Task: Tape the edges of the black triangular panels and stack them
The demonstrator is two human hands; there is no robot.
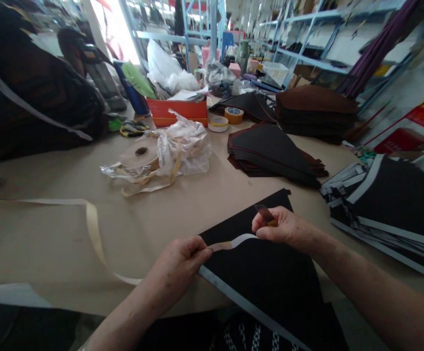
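Observation:
My left hand pinches a narrow strip of tape between thumb and fingers. The strip runs tan, then white, in a small arc to my right hand, whose thumb and fingertips are closed on its far end. A dark, flat, blade-like piece with a yellowish-brown part also sticks out of my right hand. Under both hands lies a black panel with a pale grey band along its near edge. A long cream tape length trails over the table to the left and passes behind my left forearm.
On the table lie a tape roll in clear plastic, scissors, two small tape rolls and an orange box. Stacked dark panels stand beyond the hands, with grey-edged black panels at right. A dark bulky pile fills the left.

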